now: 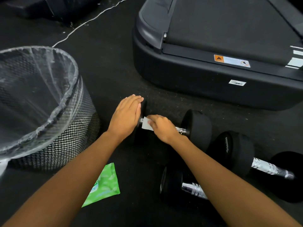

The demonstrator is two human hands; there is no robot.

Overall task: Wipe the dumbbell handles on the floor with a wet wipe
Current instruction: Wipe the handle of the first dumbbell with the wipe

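Dumbbell handle (181, 129) being wiped lies on the black floor (114, 71) straight ahead of the person. Its long axis runs left to right, dipping slightly toward the right. The wet wipe (146, 125) is folded over the handle's left end, where the right hand (162, 127) pinches it, fingers (154, 119) curled round wipe and bar together. The left hand (126, 117) rests flat on the left weight head (143, 107), fingers straight, seemingly to steady it. Bare chrome shows only to the right of the wiping hand, up against the right weight head (197, 128). The next stroke, I judge, runs rightward along the bar, and the right hand is the one placed for it. Most of the handle is hidden beneath that hand, and the left head is largely covered. A second dumbbell (265, 167) lies further right, and a third dumbbell (193, 188) is partly hidden behind the right forearm. A green wipes packet (105, 185) lies by the left forearm, a lined mesh bin (78, 128) stands to the left, and a treadmill base (213, 89) sits beyond.
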